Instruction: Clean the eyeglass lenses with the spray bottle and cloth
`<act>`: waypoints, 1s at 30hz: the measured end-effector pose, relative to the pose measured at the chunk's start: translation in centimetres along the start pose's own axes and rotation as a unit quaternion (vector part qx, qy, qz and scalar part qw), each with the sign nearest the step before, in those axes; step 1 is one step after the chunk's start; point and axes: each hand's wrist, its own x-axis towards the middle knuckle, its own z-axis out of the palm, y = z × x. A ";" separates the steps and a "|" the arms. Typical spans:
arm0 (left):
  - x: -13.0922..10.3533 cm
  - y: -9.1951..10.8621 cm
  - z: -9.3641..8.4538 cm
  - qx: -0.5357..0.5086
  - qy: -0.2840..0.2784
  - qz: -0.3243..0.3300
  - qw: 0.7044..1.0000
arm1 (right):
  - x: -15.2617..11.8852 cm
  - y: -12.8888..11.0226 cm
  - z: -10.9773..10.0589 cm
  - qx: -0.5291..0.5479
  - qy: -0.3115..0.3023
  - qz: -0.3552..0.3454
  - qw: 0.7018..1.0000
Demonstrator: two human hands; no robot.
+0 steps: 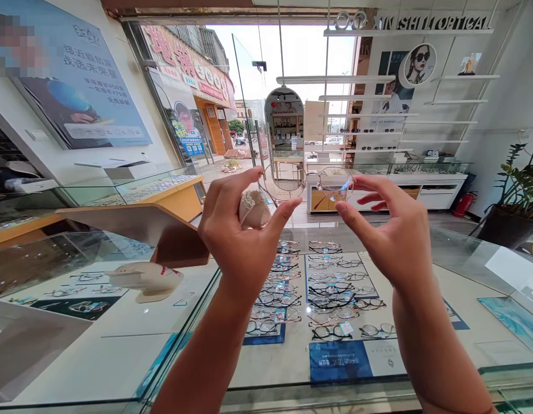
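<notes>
Head: glasses (307,173) between left hand (238,244), right hand (398,233).

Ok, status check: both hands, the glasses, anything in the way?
Left hand and right hand holding glasses up by their ends. What looks like pale cloth bunched in left hand. Rows of frames below, out of the way.

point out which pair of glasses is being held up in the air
The thin round-framed pair, raised between the left hand and the right hand; the glasses in rows below lie untouched.
</notes>
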 end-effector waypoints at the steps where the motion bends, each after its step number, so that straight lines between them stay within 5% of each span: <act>1: 0.0 0.0 0.0 0.007 -0.001 0.003 1.000 | 0.0 0.0 0.0 0.002 -0.004 0.002 1.000; 21: -0.1 -0.4 0.3 0.015 -0.006 -0.003 1.000 | -0.1 0.0 0.1 0.011 -0.002 0.017 1.000; 30: -0.1 -1.7 1.4 -0.033 -0.054 -0.046 0.997 | -0.4 -0.1 0.6 -0.016 0.071 -0.030 0.997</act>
